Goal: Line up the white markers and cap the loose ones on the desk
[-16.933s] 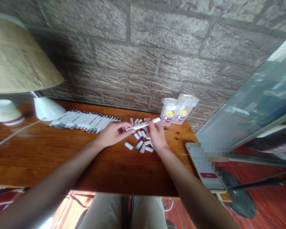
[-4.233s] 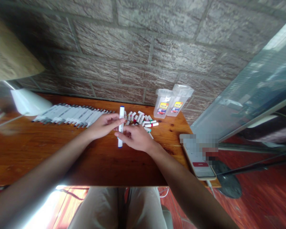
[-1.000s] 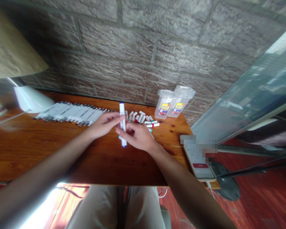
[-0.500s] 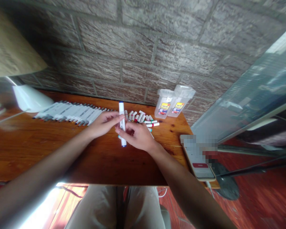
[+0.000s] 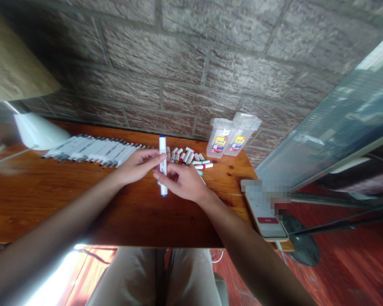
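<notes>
A white marker with blue ends (image 5: 163,168) stands nearly upright in the view, above the wooden table (image 5: 127,216). My left hand (image 5: 142,165) pinches its upper part between thumb and fingers. Lower down, my right hand (image 5: 183,180) closes on the same marker, the thumb lying across its barrel. A small teal tip shows beside the right thumb; what it belongs to is hidden. Behind my right hand lies a loose group of markers (image 5: 189,156) with caps of several colours. To the left, a long row of white markers (image 5: 95,151) lies side by side.
Two clear plastic cases (image 5: 219,138) stand near the wall at the back right. A phone (image 5: 268,216) with a cable lies at the table's right edge. A lamp (image 5: 38,131) stands at the back left. The stone wall (image 5: 185,63) runs behind the table.
The marker has straightened slightly, its lower end shifting a little to the left. Both hands keep hold of it in nearly the same place.
</notes>
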Demonstrator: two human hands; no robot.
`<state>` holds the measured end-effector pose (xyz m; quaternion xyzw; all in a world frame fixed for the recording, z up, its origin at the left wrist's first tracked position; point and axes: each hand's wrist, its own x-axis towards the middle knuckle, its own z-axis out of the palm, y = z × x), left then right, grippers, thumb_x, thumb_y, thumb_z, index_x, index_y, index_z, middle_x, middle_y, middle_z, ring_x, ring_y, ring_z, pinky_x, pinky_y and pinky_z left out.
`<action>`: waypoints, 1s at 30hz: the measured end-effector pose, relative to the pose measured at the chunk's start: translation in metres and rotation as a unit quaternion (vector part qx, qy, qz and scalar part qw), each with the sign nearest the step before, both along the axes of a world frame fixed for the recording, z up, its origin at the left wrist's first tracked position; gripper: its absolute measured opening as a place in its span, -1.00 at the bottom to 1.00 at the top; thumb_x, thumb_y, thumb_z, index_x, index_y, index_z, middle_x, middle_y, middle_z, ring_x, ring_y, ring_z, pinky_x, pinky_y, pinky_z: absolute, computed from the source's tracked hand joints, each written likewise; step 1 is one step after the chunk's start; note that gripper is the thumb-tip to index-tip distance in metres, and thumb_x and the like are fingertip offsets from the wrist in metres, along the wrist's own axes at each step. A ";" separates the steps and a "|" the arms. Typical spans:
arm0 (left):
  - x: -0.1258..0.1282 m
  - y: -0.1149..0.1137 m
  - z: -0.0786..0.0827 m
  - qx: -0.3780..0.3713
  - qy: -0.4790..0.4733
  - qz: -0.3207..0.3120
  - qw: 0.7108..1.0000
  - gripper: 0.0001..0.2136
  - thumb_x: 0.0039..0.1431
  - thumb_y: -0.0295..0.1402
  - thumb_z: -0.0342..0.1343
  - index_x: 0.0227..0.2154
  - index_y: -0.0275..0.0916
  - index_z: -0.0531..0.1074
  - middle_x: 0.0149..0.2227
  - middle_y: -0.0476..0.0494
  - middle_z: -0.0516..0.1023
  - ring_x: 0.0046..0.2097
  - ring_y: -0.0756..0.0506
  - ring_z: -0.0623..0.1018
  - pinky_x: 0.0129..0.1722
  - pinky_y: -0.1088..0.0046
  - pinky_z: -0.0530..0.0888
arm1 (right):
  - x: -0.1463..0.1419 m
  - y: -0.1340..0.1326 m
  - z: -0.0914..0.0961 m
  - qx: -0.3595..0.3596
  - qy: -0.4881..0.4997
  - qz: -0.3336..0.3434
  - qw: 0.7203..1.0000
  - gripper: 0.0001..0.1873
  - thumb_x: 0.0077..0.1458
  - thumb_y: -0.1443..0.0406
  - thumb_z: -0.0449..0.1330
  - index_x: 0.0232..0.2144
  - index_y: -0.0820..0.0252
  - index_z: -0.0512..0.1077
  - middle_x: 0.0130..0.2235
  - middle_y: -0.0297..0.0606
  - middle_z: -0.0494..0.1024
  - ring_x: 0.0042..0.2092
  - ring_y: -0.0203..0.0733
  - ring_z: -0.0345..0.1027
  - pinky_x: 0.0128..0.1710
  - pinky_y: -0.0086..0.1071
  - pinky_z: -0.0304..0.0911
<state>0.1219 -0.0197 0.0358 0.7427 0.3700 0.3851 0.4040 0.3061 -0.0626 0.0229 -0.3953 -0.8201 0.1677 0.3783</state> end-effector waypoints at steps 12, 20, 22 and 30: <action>-0.001 0.001 -0.001 0.016 0.015 -0.010 1.000 -0.61 0.17 -0.01 0.12 -0.45 -0.30 0.52 -0.46 -0.06 0.54 -0.38 -0.04 0.50 -0.34 0.52 0.43 | 0.000 -0.001 0.001 0.001 -0.021 -0.003 1.000 -0.59 0.21 0.04 0.14 -0.53 0.21 0.36 -0.54 -0.37 0.47 -0.51 -0.40 0.26 -0.42 -0.47 0.09; 0.001 0.000 -0.001 0.009 0.020 -0.005 1.000 -0.59 0.14 0.02 0.12 -0.46 -0.29 0.51 -0.48 -0.05 0.53 -0.41 -0.04 0.48 -0.38 0.52 0.42 | 0.000 -0.002 0.003 -0.012 -0.046 -0.008 0.999 -0.61 0.22 0.04 0.14 -0.49 0.22 0.41 -0.51 -0.36 0.49 -0.49 -0.39 0.28 -0.41 -0.48 0.09; 0.001 0.001 -0.002 0.010 0.021 -0.007 1.000 -0.60 0.15 0.01 0.12 -0.45 -0.29 0.51 -0.48 -0.06 0.53 -0.40 -0.04 0.48 -0.38 0.52 0.42 | 0.000 -0.002 0.003 -0.013 -0.048 -0.008 0.999 -0.61 0.21 0.05 0.15 -0.48 0.22 0.42 -0.52 -0.36 0.49 -0.49 -0.39 0.28 -0.41 -0.48 0.09; 0.000 0.000 -0.002 0.015 0.022 -0.009 1.000 -0.61 0.15 0.00 0.13 -0.44 -0.30 0.51 -0.47 -0.05 0.53 -0.40 -0.04 0.48 -0.37 0.52 0.41 | 0.000 -0.001 0.002 -0.014 -0.048 -0.005 0.999 -0.62 0.21 0.06 0.15 -0.48 0.23 0.41 -0.51 -0.36 0.50 -0.49 -0.39 0.29 -0.41 -0.48 0.10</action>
